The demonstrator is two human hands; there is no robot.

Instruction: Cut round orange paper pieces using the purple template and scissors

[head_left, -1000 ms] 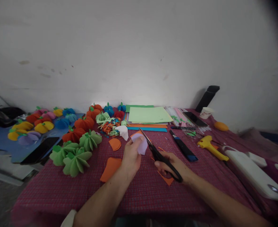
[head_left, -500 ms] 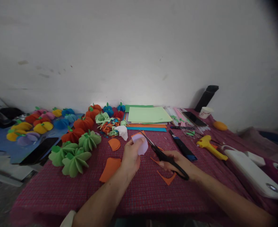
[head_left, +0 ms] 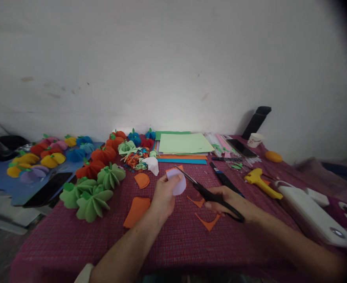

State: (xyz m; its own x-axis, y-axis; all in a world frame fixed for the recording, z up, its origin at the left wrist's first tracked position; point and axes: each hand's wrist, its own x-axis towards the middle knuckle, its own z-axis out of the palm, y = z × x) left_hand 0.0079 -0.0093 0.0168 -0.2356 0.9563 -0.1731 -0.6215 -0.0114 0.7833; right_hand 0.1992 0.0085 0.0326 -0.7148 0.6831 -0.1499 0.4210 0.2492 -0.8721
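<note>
In my left hand [head_left: 165,192] I pinch a rounded lilac paper piece [head_left: 177,185] laid over orange paper [head_left: 175,169], whose edge shows along the top. My right hand [head_left: 226,200] grips black-handled scissors [head_left: 204,191], their blades pointing up and left at the orange edge. How far the blades are apart is hard to make out. Orange offcuts [head_left: 208,222] lie on the cloth below the scissors. To the left of my left hand are a stack of orange paper [head_left: 137,212] and rounded orange cut pieces [head_left: 142,180].
Green paper pumpkins [head_left: 93,202] and orange ones [head_left: 104,155] stand at left, near a heap of scraps [head_left: 136,158]. Paper sheets [head_left: 185,143] lie at the back. On the right are a yellow glue gun [head_left: 263,184], a paper cup [head_left: 255,140] and a white power bank-like block [head_left: 311,212].
My right hand with the scissors has shifted a little right. The lilac and orange paper in my left hand has turned slightly, and an offcut near the scissors now lies apart on the cloth.
</note>
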